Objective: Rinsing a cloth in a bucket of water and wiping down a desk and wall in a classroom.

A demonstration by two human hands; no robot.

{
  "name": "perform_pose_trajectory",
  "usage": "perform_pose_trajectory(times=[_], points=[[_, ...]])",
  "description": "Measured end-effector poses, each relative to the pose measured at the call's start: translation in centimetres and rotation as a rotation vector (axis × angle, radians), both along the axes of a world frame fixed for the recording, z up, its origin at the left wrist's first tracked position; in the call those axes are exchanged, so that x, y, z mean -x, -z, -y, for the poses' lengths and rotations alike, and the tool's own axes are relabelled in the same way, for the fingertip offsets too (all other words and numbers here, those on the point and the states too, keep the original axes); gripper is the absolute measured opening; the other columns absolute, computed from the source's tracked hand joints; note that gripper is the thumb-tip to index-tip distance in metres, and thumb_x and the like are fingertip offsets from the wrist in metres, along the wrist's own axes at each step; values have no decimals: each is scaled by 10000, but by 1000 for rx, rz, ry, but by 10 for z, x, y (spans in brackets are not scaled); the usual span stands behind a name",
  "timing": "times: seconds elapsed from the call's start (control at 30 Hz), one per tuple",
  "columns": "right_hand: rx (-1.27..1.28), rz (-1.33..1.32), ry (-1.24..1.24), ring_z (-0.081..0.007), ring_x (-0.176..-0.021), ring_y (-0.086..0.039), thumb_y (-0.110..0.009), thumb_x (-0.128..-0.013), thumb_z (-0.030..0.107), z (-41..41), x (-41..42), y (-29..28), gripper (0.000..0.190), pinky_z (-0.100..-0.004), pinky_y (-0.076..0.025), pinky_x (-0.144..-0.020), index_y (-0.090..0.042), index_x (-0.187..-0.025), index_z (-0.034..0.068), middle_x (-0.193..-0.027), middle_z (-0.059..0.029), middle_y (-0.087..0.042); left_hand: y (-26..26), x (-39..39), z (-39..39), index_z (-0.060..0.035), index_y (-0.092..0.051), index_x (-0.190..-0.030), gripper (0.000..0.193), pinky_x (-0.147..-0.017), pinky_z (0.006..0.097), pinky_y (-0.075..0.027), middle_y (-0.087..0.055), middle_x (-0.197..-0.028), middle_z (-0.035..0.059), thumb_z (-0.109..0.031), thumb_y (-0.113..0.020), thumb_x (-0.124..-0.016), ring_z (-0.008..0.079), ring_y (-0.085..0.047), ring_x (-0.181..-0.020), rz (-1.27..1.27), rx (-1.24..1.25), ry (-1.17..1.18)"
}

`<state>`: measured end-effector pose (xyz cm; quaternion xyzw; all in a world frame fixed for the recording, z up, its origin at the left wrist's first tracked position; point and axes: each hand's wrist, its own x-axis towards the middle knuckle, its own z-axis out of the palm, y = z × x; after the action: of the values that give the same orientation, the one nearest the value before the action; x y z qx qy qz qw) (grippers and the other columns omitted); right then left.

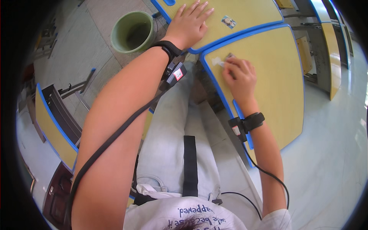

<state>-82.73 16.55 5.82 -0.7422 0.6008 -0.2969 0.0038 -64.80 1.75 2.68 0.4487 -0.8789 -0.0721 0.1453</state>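
My left hand lies flat on the far yellow desktop, palm down and fingers a little spread. To its right, a small colourful picture sticker lies on that desktop. Over the nearer yellow desktop, my right hand is curled with its fingertips pinched together. A small dark-and-white piece, perhaps a sticker, shows at those fingertips, mostly hidden by the fingers. Just left of them, a whitish ragged patch marks the desktop near its blue edge.
A green plastic bin stands on the floor left of the desks. Another blue-edged desk is at the left, with more desks at the right. Black cables run from both wrist devices along my arms.
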Motion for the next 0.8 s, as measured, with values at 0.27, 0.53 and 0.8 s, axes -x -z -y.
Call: perform_pose_trajectory(times=[0.27, 0.53, 0.8], points=[[1, 97, 314, -215, -820, -583, -675, -762, 30, -22, 23, -8, 68, -332, -507, -685, -677, -824, 58, -939, -29, -659, 18, -5, 1, -128, -425, -1361, 490, -1122, 470, -231, -381, -1440, 104, -246, -456, -886, 271, -322, -1351, -85, 110, 4], [-7, -12, 704, -259, -922, -560, -671, -771, 45, -90, 78, 9, 68, -349, -498, -765, -694, -832, 66, -997, -58, -639, 11, -20, -41, -115, -408, -1382, 472, -1099, 465, -263, -400, -1432, 110, -167, -425, -913, 278, -343, -1344, -160, 110, -1], [-26, 180, 449, -264, -882, -589, -681, -722, 64, -59, -29, 8, 97, -376, -474, -800, -683, -816, 89, -951, -46, -649, 1, -34, -95, -23, -365, -1381, 612, -1045, 408, -349, -323, -1463, 152, -90, -538, -797, 301, -318, -1361, -74, 11, -13]])
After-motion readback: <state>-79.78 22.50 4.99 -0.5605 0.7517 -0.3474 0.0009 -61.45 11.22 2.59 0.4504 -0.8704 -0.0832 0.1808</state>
